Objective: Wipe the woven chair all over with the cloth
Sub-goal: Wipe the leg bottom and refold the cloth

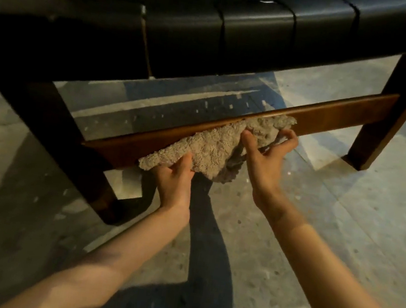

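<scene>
Low on the wooden rail (339,116) of the woven chair (182,34), the cloth (213,147) is held draped against the wood. Its lower left corner is pinched by the left hand (176,176), thumb on top and fingers tucked beneath. Its upper right part is gripped by the right hand (266,160), whose fingers are curled into the bunched fabric. The rail is set between two dark legs (389,115), below the black straps (322,18) of the seat. The chair is stood on a mottled concrete floor (343,227).

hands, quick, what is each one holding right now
left hand: grips the cloth at its lower end.
right hand: grips the cloth's upper end, by the wooden rail.
</scene>
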`<act>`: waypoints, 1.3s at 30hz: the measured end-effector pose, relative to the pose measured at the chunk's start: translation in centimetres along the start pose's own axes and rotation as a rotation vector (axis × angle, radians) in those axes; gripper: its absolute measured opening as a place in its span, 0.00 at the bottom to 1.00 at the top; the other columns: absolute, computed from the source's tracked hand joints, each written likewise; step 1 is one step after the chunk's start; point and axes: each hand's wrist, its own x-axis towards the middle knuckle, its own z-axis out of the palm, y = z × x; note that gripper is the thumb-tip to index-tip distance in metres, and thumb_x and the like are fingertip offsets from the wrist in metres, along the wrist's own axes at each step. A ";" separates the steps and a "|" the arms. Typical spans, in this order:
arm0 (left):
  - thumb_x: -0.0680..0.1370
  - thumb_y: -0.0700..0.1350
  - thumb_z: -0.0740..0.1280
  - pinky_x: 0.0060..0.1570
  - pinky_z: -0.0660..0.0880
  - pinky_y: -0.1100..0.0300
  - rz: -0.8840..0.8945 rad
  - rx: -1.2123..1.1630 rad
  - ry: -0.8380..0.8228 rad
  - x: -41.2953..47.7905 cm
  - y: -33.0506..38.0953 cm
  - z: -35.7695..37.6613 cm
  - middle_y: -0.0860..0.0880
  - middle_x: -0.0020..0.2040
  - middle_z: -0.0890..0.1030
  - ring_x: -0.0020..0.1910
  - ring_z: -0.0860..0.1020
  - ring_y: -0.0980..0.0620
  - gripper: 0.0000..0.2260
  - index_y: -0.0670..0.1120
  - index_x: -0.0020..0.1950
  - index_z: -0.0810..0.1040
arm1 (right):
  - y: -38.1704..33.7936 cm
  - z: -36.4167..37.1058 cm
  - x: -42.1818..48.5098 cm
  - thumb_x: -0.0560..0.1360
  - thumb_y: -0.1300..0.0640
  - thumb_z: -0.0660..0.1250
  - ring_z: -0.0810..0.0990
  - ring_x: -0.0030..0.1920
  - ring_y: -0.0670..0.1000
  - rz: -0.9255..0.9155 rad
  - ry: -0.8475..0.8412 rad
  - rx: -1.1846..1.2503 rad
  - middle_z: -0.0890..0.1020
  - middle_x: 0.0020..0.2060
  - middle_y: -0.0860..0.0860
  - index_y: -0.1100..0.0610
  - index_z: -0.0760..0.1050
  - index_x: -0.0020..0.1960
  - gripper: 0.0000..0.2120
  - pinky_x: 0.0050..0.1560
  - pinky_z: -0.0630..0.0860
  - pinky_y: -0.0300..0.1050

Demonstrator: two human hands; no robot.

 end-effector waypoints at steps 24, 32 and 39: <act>0.73 0.30 0.67 0.64 0.72 0.54 0.136 0.190 0.043 1.9 0.6 -3.3 0.49 0.66 0.74 0.65 0.73 0.51 0.23 0.43 0.66 0.71 | 2.5 6.6 -5.7 0.77 0.64 0.64 0.80 0.49 0.46 -0.068 -0.053 -0.179 0.78 0.48 0.46 0.55 0.64 0.58 0.14 0.55 0.77 0.50; 0.74 0.43 0.71 0.65 0.70 0.45 -0.207 0.355 -0.288 -1.4 -0.6 2.1 0.48 0.65 0.76 0.64 0.74 0.48 0.25 0.50 0.69 0.69 | 0.3 -1.6 -4.9 0.77 0.62 0.64 0.81 0.50 0.51 -0.107 0.231 -0.169 0.80 0.49 0.54 0.47 0.68 0.54 0.12 0.53 0.79 0.57; 0.74 0.45 0.71 0.39 0.78 0.67 -0.318 0.478 -0.613 -3.1 1.0 5.5 0.52 0.54 0.77 0.44 0.77 0.58 0.24 0.47 0.68 0.69 | -3.4 -9.6 -5.2 0.75 0.52 0.67 0.76 0.50 0.51 -0.027 0.474 -0.585 0.70 0.54 0.49 0.48 0.69 0.53 0.10 0.55 0.77 0.51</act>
